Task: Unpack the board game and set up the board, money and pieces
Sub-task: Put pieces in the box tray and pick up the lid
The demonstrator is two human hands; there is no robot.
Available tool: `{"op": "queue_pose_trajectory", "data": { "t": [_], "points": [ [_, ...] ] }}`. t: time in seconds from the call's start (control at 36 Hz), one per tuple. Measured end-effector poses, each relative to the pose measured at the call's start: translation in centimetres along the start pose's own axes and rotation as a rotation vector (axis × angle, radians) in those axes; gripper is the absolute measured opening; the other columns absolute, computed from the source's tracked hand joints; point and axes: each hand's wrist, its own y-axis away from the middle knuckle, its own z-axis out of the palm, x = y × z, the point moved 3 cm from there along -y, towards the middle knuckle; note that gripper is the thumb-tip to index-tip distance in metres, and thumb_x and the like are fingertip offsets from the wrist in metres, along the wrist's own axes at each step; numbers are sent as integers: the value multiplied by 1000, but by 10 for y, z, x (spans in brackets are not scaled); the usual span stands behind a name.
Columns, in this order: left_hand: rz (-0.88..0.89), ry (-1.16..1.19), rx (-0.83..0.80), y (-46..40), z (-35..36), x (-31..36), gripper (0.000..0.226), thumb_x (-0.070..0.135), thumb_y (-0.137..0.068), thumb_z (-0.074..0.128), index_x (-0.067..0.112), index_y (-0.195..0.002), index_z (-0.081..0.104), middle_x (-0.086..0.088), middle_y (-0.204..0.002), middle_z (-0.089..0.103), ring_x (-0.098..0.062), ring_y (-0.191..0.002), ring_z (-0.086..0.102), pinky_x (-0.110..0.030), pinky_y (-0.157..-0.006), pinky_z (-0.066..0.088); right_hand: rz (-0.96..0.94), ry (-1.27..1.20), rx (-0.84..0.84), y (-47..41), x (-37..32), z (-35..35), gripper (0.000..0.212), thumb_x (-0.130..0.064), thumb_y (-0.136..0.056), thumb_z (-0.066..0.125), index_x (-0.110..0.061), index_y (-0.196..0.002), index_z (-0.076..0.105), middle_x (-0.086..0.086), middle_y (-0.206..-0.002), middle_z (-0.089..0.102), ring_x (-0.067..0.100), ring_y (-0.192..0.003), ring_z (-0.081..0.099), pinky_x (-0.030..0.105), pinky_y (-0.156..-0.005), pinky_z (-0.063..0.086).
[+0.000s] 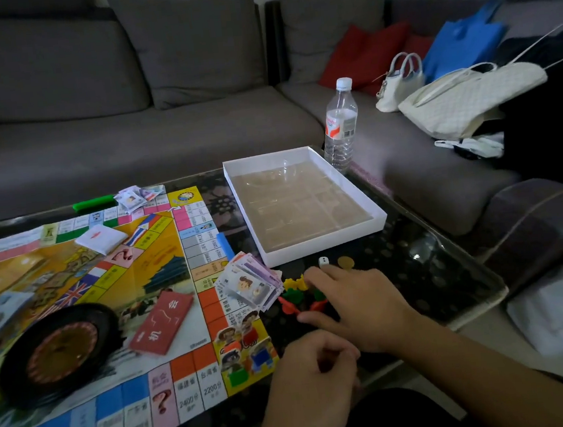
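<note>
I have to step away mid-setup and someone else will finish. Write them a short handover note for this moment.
Right hand: open, fingers spread over the small coloured pieces on the table beside the board.
Left hand: fingers curled; whether it holds anything is hidden.
Done: board unfolded; red card deck, white card deck and roulette wheel on it; box tray looks emptied.
Left: sort the money stack and the far stack, place pieces and the die.

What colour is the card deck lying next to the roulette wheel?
Red, with white characters: the card deck, seen in the head view.
</note>
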Motion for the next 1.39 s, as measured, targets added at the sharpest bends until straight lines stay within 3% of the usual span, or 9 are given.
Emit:
{"op": "queue_pose_trajectory", "data": {
  "t": [0.22, 0.36, 0.44, 0.5, 0.58, 0.81, 0.97, 1.19, 1.39],
  "points": [
    [-70, 213, 113, -15, 11, -2, 20, 14, -99, 62, 20, -88, 77, -3, -65, 70, -13, -52, 58, -27, -53, 44, -93, 32, 107, -14, -3, 10, 8, -31, -100, 41, -24, -100, 44, -6, -70, 56, 17, -47, 49, 30, -40, 32],
    [-182, 499, 106, -28, 14, 0, 23, 10, -104, 56, 0, -94, 73, -12, -63, 66, -22, -48, 60, -30, -43, 50, 169, -382, 156, -4, 18, -9, 17, -28, -105, 54, -25, -91, 45, -9, -66, 50, 12, -55, 49, 31, -50, 38],
    [-282, 902, 31, -36, 18, 7, 44, 34, -108, 50, -5, -103, 70, -22, -83, 77, -33, -68, 75, -42, -59, 62, 180, -585, 282, 3, 10, -36, 16, -24, -104, 58, -26, -90, 50, -10, -65, 55, 12, -58, 58, 24, -52, 44],
    [-231, 1107, -55, -38, 23, 9, 52, 45, -109, 43, 0, -113, 69, -22, -98, 79, -34, -85, 78, -46, -77, 62, 110, -575, 203, 4, -8, -47, 15, -36, -105, 54, -30, -91, 51, -13, -73, 57, 10, -67, 59, 30, -61, 49],
    [-105, 1265, 25, -37, 26, 8, 38, 26, -111, 38, 5, -107, 69, -10, -87, 79, -22, -74, 78, -35, -64, 64, -19, -307, 135, 5, -28, -57, 27, -52, -106, 38, -36, -97, 57, -17, -90, 56, 7, -80, 56, 35, -72, 50],
    [-279, 1143, -34, -39, 29, -5, 31, 31, -104, 52, 12, -79, 55, -3, -60, 43, -9, -39, 23, -14, -38, 12, 277, -438, 138, -20, 6, -41, 12, -41, -102, 55, -30, -98, 59, -12, -98, 56, 8, -87, 55, 38, -83, 54],
    [-209, 1205, -78, -33, 28, -10, 33, 31, -101, 52, 12, -75, 52, -5, -58, 40, -10, -36, 19, -13, -43, 10, 261, -490, -191, -52, -9, -21, 39, -66, -78, 75, -39, -100, 58, -15, -107, 51, 4, -94, 55, 34, -87, 54],
    [-188, 1243, -72, -37, 28, -14, 31, 28, -100, 51, 9, -76, 51, -7, -57, 42, -11, -33, 22, -10, -41, 14, 231, -468, -197, -59, -17, -21, 22, -33, -80, 87, -26, -82, 66, -13, -80, 64, -1, -73, 58, 9, -57, 39],
    [-195, 1214, -86, -40, 27, -17, 33, 32, -103, 51, 9, -79, 54, -8, -62, 46, -11, -38, 26, -11, -41, 16, 344, -548, -206, -49, -3, -17, 19, -37, -79, 86, -32, -79, 68, -12, -78, 71, 3, -76, 67, 26, -73, 59]
  ]
}}
